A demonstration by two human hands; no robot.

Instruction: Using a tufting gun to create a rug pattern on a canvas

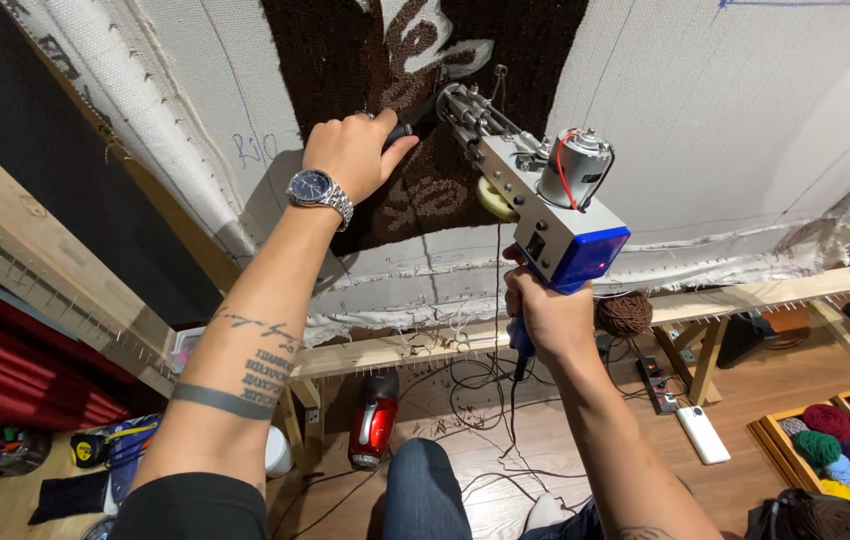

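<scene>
Head view: both hands on tufting gun (pixel 545 200). Left hand (pixel 350 150) wraps the black front handle, right hand (pixel 545 315) closed around the blue rear grip. Needle tip touches brown pile on stretched cloth (pixel 725 110). Brown yarn ball (pixel 625 313) on wooden frame (pixel 745 297). Judgement: keep the foot pressed flat, yarn feeding slack.

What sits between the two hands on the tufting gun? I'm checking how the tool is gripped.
In the head view, between the left hand on the front grip and the right hand on the blue handle lies the gun's metal body, carrying its grey motor.
</scene>
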